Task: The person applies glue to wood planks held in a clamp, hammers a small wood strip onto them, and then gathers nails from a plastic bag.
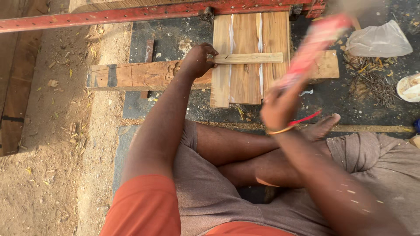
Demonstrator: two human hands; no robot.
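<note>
My left hand (199,60) presses down the left end of a thin wooden strip (249,58) laid across a panel of glued boards (245,83). White glue lines run between the boards. My right hand (280,107) is raised above the panel's right side, shut on a red-handled tool (317,41) that is blurred by motion; its head is out of clear view. A long carved wooden beam (135,75) lies under the panel, running left.
A red metal clamp bar (100,16) crosses the top. A plastic bag (378,40), a pile of nails (372,83) and a white container (410,87) lie at the right. My crossed legs and bare foot (321,126) are below the panel. Sawdust covers the ground at left.
</note>
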